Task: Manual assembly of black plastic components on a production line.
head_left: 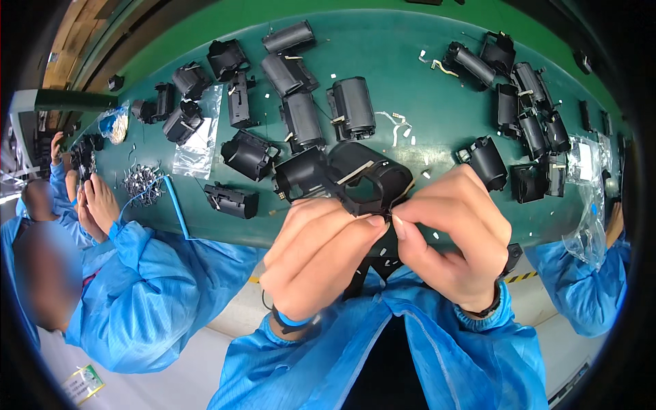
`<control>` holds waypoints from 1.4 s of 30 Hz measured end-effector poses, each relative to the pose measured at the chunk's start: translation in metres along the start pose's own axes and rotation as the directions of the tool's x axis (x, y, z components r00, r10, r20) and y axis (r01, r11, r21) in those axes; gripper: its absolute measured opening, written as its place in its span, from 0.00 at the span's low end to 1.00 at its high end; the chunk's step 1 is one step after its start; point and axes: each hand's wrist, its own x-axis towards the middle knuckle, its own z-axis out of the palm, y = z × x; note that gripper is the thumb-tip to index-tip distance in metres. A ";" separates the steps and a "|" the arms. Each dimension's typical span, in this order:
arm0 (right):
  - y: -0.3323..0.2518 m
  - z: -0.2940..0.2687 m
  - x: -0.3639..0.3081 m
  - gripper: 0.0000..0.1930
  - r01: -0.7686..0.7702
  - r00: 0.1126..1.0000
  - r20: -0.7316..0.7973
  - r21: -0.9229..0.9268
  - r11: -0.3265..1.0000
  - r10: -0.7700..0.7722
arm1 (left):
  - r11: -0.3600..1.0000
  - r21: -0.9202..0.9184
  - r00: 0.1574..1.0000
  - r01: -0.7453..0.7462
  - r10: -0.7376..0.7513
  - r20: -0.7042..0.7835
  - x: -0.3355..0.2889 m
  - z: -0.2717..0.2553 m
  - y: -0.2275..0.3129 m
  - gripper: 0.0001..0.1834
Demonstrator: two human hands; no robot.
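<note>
Close in front of me I hold a black plastic housing point(372, 167) with a curved shell and an open end. My left hand point(321, 246) is closed on its near left side, the thumb along the lower edge. At the near right edge of that housing, my right hand point(454, 236) pinches with thumb and forefinger. Whatever lies in that pinch is too small and hidden to name. Just beyond my left hand, another black housing point(301, 172) rests on the green table point(410, 75). White scraps point(426, 174) lie near my right fingers.
Several black housings point(301, 119) cover the left and middle; more are clustered at right point(533, 133). Clear plastic bags point(198, 147) and a pile of small wired parts point(145, 186) lie about. A co-worker in a blue smock point(157, 294) sits at left; another sleeve point(581, 280) shows at right.
</note>
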 end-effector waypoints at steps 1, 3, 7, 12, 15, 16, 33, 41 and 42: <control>0.001 0.001 -0.002 0.12 0.002 1.000 0.003 0.002 1.000 -0.002 | 0.996 -0.065 0.996 0.068 -0.071 -0.044 -0.001 0.001 0.002 0.16; 0.003 0.002 -0.007 0.13 0.057 0.997 -0.049 -0.018 0.998 -0.058 | 0.988 -0.109 0.992 0.105 -0.111 -0.052 -0.002 0.003 0.004 0.16; 0.009 0.007 -0.011 0.14 0.161 0.982 -0.092 -0.049 0.986 -0.165 | 0.973 -0.134 0.978 0.189 -0.198 -0.059 -0.003 0.004 0.007 0.15; 0.003 0.006 -0.006 0.13 -0.055 0.997 -0.060 0.063 0.997 0.058 | 0.997 0.017 0.994 0.073 -0.071 -0.085 -0.005 0.009 0.006 0.15; 0.000 0.002 -0.001 0.12 -0.136 0.990 -0.019 0.062 0.989 0.137 | 0.996 0.087 0.998 0.024 -0.019 -0.053 -0.005 0.007 0.007 0.15; 0.000 0.002 -0.001 0.11 -0.142 0.990 -0.003 0.046 0.989 0.143 | 0.993 0.117 1.000 0.014 -0.012 -0.020 -0.004 0.006 0.007 0.15; 0.011 -0.001 -0.003 0.09 -0.454 0.888 0.140 0.408 0.792 0.437 | 0.990 -0.098 0.994 0.103 -0.106 -0.029 -0.001 0.003 -0.002 0.15; 0.002 -0.010 0.000 0.09 -0.149 0.987 0.082 0.092 0.985 0.142 | 0.975 -0.101 0.980 0.196 -0.198 -0.012 0.002 -0.002 0.001 0.14; 0.001 -0.011 0.000 0.09 -0.127 0.987 0.108 0.065 0.990 0.119 | 0.976 -0.102 0.981 0.193 -0.195 -0.014 0.002 -0.002 0.001 0.14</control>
